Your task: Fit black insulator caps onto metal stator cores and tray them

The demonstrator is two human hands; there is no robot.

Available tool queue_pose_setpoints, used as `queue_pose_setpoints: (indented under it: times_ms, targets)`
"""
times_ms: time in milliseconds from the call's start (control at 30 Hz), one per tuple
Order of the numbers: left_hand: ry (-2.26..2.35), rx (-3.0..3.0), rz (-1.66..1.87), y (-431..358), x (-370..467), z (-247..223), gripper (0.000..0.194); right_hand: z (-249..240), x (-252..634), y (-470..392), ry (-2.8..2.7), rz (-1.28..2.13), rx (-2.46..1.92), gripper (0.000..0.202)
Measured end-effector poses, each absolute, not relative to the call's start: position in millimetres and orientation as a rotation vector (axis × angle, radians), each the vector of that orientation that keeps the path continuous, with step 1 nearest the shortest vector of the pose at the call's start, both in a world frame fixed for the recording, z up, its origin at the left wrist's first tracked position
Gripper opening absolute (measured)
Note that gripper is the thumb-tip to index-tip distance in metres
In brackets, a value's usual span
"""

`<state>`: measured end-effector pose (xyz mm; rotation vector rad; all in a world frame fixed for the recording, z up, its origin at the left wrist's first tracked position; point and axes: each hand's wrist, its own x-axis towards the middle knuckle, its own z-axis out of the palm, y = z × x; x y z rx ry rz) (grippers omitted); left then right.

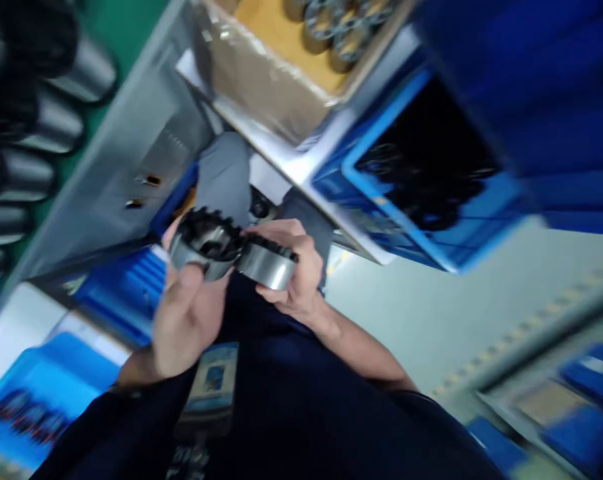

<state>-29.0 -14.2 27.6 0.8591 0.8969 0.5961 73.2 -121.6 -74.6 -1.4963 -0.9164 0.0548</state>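
Observation:
My left hand (188,320) is closed around a metal ring (204,250) with a notched dark rim and a hollow middle, its thumb on the outer wall. In my right hand (301,267) is a second metal ring (267,261), turned so that its smooth shiny side shows. The two rings are close together in front of my chest, and their near edges seem to touch. Motion blur hides the finer detail of both, and the fingertips behind them are hidden.
A cardboard box (266,73) with several metal rings stands on a white-edged shelf ahead. To its right is a blue crate (401,230) of dark parts. Shiny cylinders (31,177) line a green surface at left. A blue tray (66,373) holds dark parts at lower left.

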Motion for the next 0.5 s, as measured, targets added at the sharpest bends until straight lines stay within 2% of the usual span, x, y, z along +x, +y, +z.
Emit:
queue_pose_setpoints:
  times_ms: [33, 67, 133, 267, 367, 500]
  targets:
    - [0.865, 0.878, 0.566, -10.8, -32.1, 27.7, 0.031, -73.8, 80.4, -130.4, -0.947, 0.079, -1.53, 0.059]
    - [0.856, 0.911, 0.544, -6.9, -33.9, 27.5, 0.04, -70.9, 86.8, -139.2, -0.989, 0.11, -1.566, 0.062]
    - [0.867, 0.956, 0.562, -0.1, -33.9, 27.3, 0.047, -60.3, 95.5, -153.2, -1.115, 0.212, -1.643, 0.067]
    - [0.834, 0.853, 0.517, 5.1, -32.5, 29.0, 0.039, -31.8, 92.2, -155.7, -1.422, 0.454, -1.717, 0.074]
    - [0.828, 0.694, 0.323, 6.3, -33.4, 22.1, 0.032, -17.9, 81.5, -145.5, -1.533, 0.4, -1.923, 0.083]
    - [1.1, 0.406, 0.122, 5.2, -20.1, 3.4, 0.045, -15.4, 91.1, -149.6, -1.429, 0.219, -2.114, 0.086]
